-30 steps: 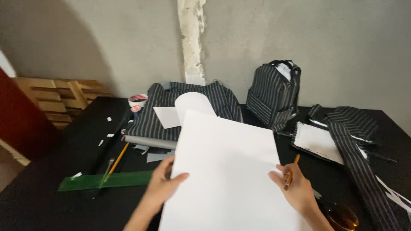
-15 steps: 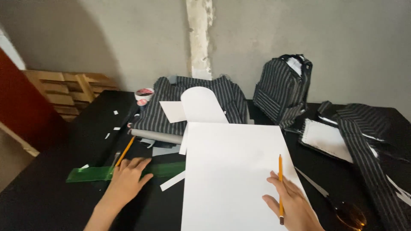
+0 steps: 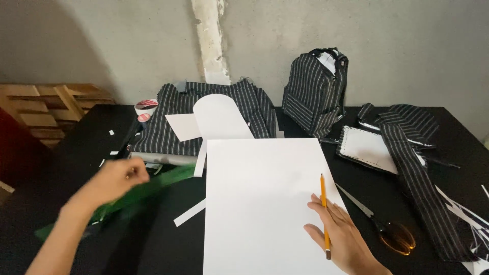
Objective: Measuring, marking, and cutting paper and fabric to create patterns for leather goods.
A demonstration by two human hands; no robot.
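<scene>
A large white sheet of paper [image 3: 260, 198] lies on the black table [image 3: 153, 244] in front of me. My right hand [image 3: 341, 239] rests flat on the sheet's right lower part and holds a yellow pencil [image 3: 324, 203] that points away from me. My left hand [image 3: 114, 178], blurred by motion, grips a long green ruler [image 3: 153, 186] and lifts it off the table to the left of the sheet.
Striped black fabric [image 3: 204, 114] with white pattern pieces [image 3: 219, 117] lies behind the sheet. A striped backpack [image 3: 316, 89] stands at the back. Scissors [image 3: 387, 229] lie right of my right hand. Striped straps [image 3: 417, 168], tape rolls [image 3: 145, 107] and wooden pallets [image 3: 46, 102] are around.
My left hand left the sheet, reached left to the green ruler, and now lifts it. My right hand stayed on the sheet with the pencil.
</scene>
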